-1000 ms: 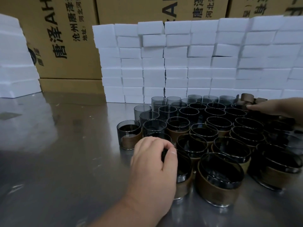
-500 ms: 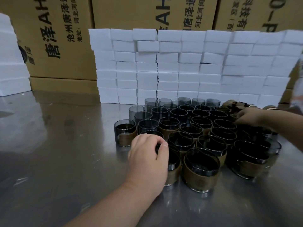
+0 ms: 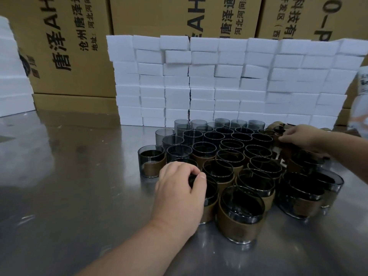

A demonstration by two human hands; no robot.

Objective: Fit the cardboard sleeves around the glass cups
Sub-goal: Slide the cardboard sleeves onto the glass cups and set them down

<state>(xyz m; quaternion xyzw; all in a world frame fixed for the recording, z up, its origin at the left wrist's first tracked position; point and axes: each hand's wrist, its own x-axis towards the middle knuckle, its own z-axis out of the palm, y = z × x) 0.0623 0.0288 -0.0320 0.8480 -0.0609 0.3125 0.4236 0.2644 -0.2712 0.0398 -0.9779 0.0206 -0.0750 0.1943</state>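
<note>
A brushed steel table [image 3: 69, 176] fills the lower view. Three big brown cartons [image 3: 75, 46] printed with black characters stand side by side along its far edge. Two stacks of white foam blocks rest against them: a wide wall [image 3: 219, 80] at centre and a smaller stack [image 3: 12, 76] cut off at the left border.

In front of the wall the smoky glass cups [image 3: 232, 145] stand upright, packed rim to rim in one cluster. There are about three dozen, though the dark overlapping rims on the right make an exact count unsure. The back rows are bare glass. The nearer cups wear brown cardboard bands round their lower half, as on the nearest cup [image 3: 241, 204]. One banded cup [image 3: 151, 162] stands at the cluster's left edge.

A small heap of loose sleeves [image 3: 275, 126] lies at the far right corner of the cluster, just before the foam wall.

The left hand [image 3: 179, 194] sits over a sleeved cup [image 3: 209, 194] in the near-left of the cluster, fingers curled and thumb and forefinger pinching its rim. The right hand [image 3: 296, 135] reaches in from the right edge, bent fingertips pinching one sleeve at the heap.
</note>
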